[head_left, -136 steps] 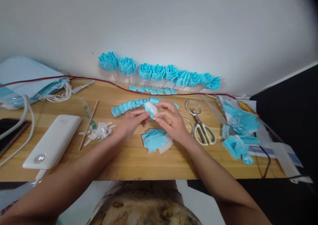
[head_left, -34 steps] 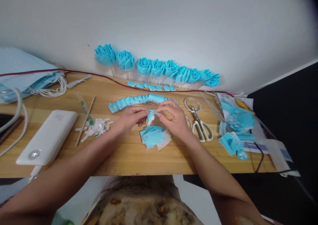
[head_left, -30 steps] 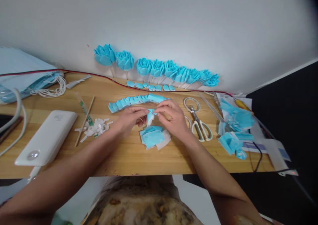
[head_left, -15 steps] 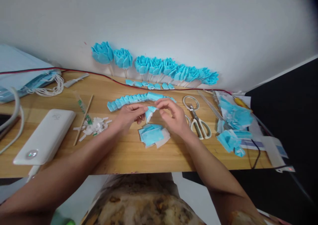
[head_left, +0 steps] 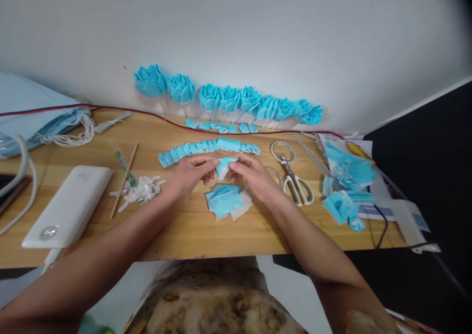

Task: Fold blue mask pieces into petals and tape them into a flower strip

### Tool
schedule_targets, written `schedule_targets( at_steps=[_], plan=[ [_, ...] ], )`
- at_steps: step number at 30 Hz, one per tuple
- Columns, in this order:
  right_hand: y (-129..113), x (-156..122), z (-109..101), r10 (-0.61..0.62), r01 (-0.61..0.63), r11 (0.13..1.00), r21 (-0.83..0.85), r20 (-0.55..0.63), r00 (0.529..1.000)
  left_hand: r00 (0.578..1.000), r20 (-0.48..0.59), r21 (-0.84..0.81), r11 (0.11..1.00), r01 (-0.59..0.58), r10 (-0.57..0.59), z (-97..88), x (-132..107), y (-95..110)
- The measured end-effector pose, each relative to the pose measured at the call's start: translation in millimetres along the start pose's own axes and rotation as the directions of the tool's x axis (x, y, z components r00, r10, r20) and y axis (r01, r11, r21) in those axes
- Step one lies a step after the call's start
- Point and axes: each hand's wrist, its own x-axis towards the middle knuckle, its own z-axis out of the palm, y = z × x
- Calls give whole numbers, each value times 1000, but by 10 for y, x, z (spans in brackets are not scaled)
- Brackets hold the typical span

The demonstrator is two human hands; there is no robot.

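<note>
My left hand point(head_left: 191, 173) and my right hand point(head_left: 253, 173) meet above the wooden desk point(head_left: 177, 226), both pinching one small folded blue piece point(head_left: 223, 166) between their fingertips. Just below them lies a stack of cut blue and white squares point(head_left: 226, 201). Behind my hands a curved row of folded blue pieces point(head_left: 206, 148) runs across the desk, with a shorter row point(head_left: 220, 126) further back. Several finished blue flowers point(head_left: 224, 98) lean against the white wall.
White-handled scissors point(head_left: 293, 174) lie right of my right hand. Blue scraps point(head_left: 344, 186) pile up at the far right over papers. To the left are a white power bank point(head_left: 70, 204), white clippings point(head_left: 140, 189), a wooden stick point(head_left: 124, 179) and face masks with loops point(head_left: 55, 130).
The blue piece has gone from a rounded open shape to a small tight fold between my fingertips. My right hand has dropped slightly and turned; the view shifted a little.
</note>
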Motion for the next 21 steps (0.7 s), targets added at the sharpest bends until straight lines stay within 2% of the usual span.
schedule_targets(
  at_steps=[5,8,10,13,16,21],
  plan=[
    [-12,7,-1,-80,77,992,-95,-36,996,1000,-30,-15,1000,6,-6,-2,21,-25],
    [-36,-21,9,-245,198,940,-279,-148,958,995,-97,-85,996,-24,16,-23,51,-64],
    [-49,-54,35,-429,300,818,-491,-174,887,992,-120,-101,994,-41,28,-32,61,-85],
    [-49,-96,94,-605,410,598,-689,-52,795,993,-113,-100,993,-55,44,-27,51,-93],
    [-24,-106,142,-637,434,505,-746,17,771,994,-97,-120,991,-59,47,-7,28,-84],
    [29,-80,160,-634,401,497,-770,-7,774,996,-72,-127,990,-55,46,14,16,-84]
  ],
)
